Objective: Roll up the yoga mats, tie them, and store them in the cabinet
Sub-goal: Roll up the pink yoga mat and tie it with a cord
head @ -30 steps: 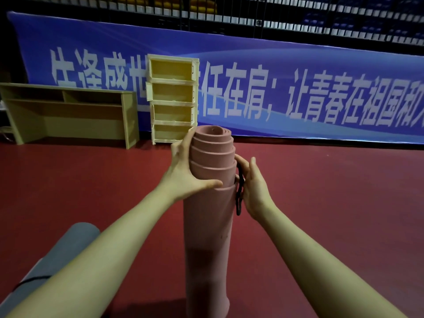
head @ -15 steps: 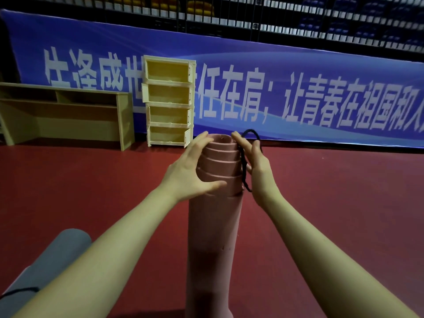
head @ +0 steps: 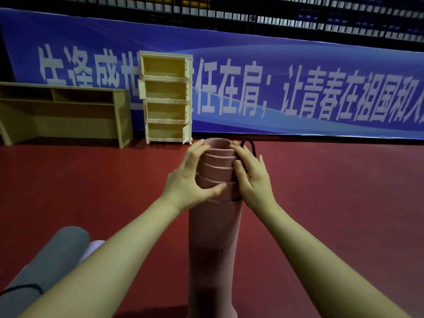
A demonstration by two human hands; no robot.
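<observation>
Standing pink mat (head: 215, 237) sits between both hands' curled fingers (head: 197, 150).

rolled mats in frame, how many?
2. A pink rolled foam mat stands upright at centre, gripped by both hands; a grey rolled mat lies on the floor, lower left. Others may be out of view.

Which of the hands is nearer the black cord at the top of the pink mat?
Right. The right hand holds the black cord against the pink mat; the left hand grips the mat's opposite side, away from it.
</observation>
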